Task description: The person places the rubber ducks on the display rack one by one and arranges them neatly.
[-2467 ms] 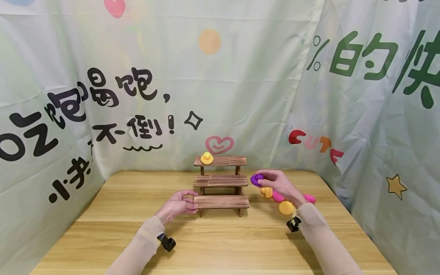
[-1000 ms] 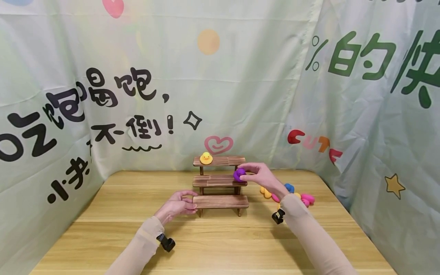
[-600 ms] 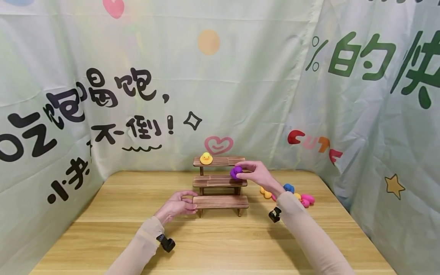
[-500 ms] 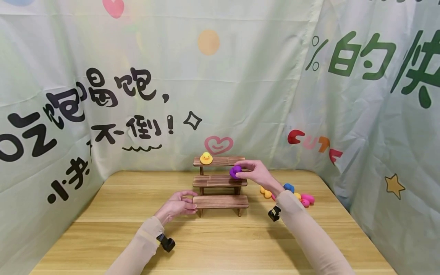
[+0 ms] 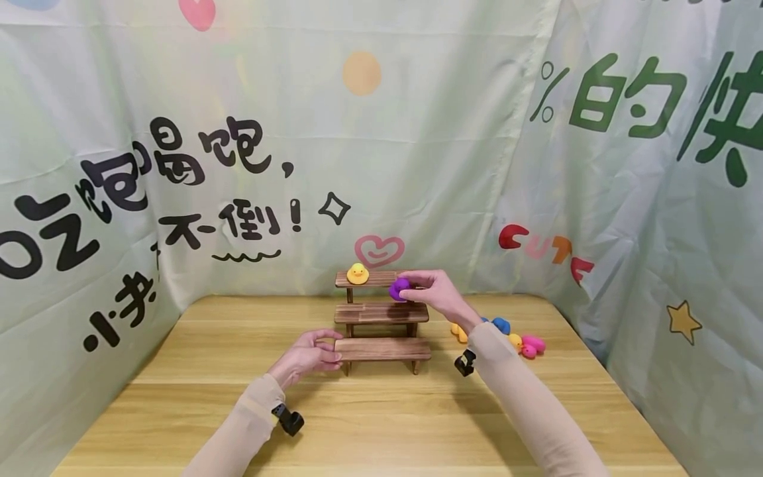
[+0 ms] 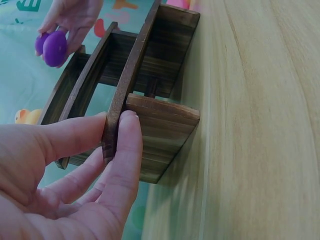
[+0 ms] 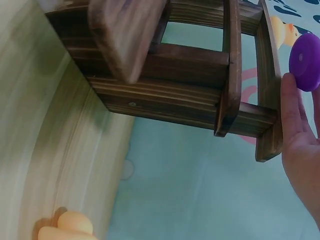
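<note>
A three-step wooden display stand (image 5: 381, 348) stands on the table. My left hand (image 5: 306, 358) pinches the left end of its lowest step between thumb and fingers, as the left wrist view shows closely. My right hand (image 5: 438, 291) holds a purple rubber duck (image 5: 399, 289) in its fingertips, in front of the top step and above the middle one. In the right wrist view the purple duck's flat base (image 7: 305, 62) shows. A yellow rubber duck (image 5: 357, 273) sits at the left end of the top step.
Right of the stand lies a group of rubber ducks: a blue duck (image 5: 501, 325), a pink duck (image 5: 533, 344), and orange-yellow ones (image 5: 458, 332), partly hidden behind the right forearm. Printed cloth (image 5: 417, 165) hangs behind the wooden table (image 5: 381, 424).
My right hand has carried the purple duck leftward from beside the stand, past the middle step, and up to the top step's height. My left hand has kept its place on the lowest step.
</note>
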{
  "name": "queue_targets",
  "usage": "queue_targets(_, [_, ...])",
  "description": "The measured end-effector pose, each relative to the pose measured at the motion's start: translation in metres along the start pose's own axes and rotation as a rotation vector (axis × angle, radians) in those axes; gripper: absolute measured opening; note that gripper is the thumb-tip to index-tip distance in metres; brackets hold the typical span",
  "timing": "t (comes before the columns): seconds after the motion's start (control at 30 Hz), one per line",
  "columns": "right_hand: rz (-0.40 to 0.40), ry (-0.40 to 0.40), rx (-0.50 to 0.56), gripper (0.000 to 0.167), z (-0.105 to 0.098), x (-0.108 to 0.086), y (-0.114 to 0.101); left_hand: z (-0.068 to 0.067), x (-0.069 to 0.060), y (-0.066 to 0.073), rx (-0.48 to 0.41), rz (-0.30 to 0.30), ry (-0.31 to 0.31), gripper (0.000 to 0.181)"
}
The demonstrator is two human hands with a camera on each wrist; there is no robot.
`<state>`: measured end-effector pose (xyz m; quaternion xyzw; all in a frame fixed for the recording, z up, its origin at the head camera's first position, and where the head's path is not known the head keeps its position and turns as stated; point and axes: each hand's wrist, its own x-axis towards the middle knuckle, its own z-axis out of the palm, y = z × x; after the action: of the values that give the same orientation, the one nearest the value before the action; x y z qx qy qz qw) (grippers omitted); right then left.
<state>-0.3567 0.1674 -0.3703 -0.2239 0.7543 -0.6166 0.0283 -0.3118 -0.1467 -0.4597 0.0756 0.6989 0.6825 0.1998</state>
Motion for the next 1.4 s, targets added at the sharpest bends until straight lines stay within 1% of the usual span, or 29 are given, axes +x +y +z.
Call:
queue_targets(0.17, [-0.007, 0.007, -0.013, 0.046, 0.002, 0.008, -0.004, 0.001, -0.001, 0.001, -0.002, -0.001, 0.010, 0.054])
queue_targets(0.37, [0.010, -0.002, -0.045, 0.045, 0.004, 0.014, -0.007, 0.001, -0.002, 0.003, -0.003, -0.007, 0.017, 0.052])
queue_targets(0.57, [0.014, -0.001, -0.039, 0.048, 0.006, 0.021, -0.008, 0.001, -0.001, 0.002, -0.003, -0.005, 0.015, 0.053])
queue_targets(0.73, [0.004, 0.005, -0.054, 0.050, 0.009, 0.026, -0.011, 0.001, 0.000, 0.001, -0.007, -0.008, 0.017, 0.053])
queue_targets(1.0, [0.013, 0.009, -0.033, 0.046, 0.011, 0.032, -0.012, 0.001, -0.002, 0.000, -0.008, -0.005, 0.015, 0.054])
queue_targets(1.23, [0.001, 0.013, -0.064, 0.050, 0.012, 0.039, -0.011, 0.002, -0.003, 0.002, -0.022, -0.009, 0.013, 0.053])
queue_targets(1.4, [0.017, 0.014, -0.038, 0.047, 0.013, 0.043, -0.011, 0.001, -0.002, 0.002, -0.018, -0.006, 0.003, 0.054])
